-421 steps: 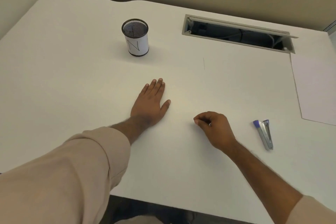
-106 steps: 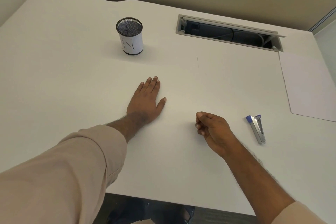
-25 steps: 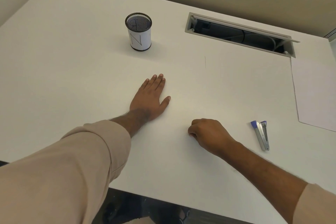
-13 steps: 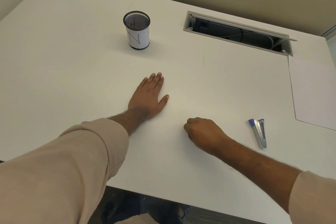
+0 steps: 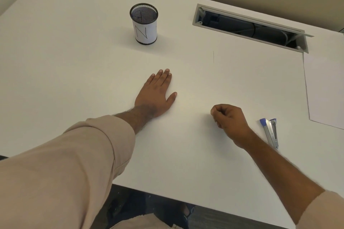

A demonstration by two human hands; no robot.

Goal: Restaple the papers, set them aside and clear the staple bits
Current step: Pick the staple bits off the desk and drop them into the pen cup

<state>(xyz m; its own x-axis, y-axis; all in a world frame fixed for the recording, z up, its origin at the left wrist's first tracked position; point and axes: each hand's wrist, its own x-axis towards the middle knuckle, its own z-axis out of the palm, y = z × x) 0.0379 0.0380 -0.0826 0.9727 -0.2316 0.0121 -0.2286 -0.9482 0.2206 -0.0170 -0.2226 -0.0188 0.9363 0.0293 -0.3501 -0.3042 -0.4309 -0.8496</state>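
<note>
Pinching my right hand point(image 5: 229, 121) shut left of the stapler point(image 5: 271, 132), left hand point(image 5: 155, 95) flat open, I judge staple bits tiny, stiff, slippery, needing fingertip grips.

A white desk point(image 5: 74, 61) is seen. Black mesh with a white label bearing a black "N" is shown on the cup point(image 5: 144, 24). The stapler point(image 5: 270, 132) is silver, tipped blue. Beige sleeves point(image 5: 74, 163) are worn.

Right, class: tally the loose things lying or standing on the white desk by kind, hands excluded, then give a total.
Mesh pen cup: 1
Stapler: 1
Stack of white paper: 1, sheets uncountable
Total: 3
</note>
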